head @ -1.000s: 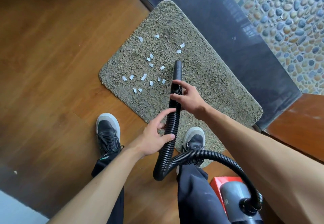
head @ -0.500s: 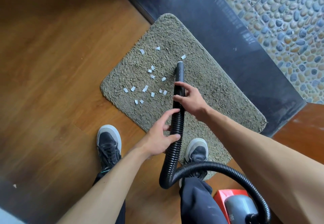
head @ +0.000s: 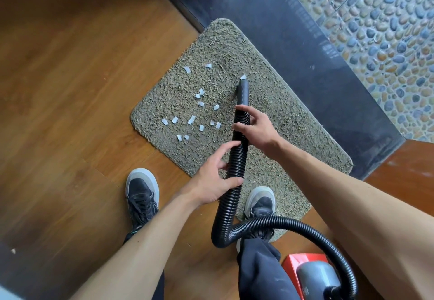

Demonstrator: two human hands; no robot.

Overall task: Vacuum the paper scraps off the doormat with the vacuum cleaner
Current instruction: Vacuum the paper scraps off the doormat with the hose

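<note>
Paper scraps (head: 191,119) lie scattered on the doormat (head: 281,102), nozzle tip (head: 243,83) just beside the far-right one, right hand (head: 258,128) gripping the hose (head: 234,165), left hand (head: 213,182) loosely clasping it lower down: pickup seems barely started, so the next move should sweep left across the cluster.

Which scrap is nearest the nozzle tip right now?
The lone scrap at the nozzle mouth; the others lie apart, left of the hose.

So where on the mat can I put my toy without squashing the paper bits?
The bare doormat right of the hose, up to the dark threshold, is free. So is its far corner. Left of the hose it is crowded with paper scraps.
</note>
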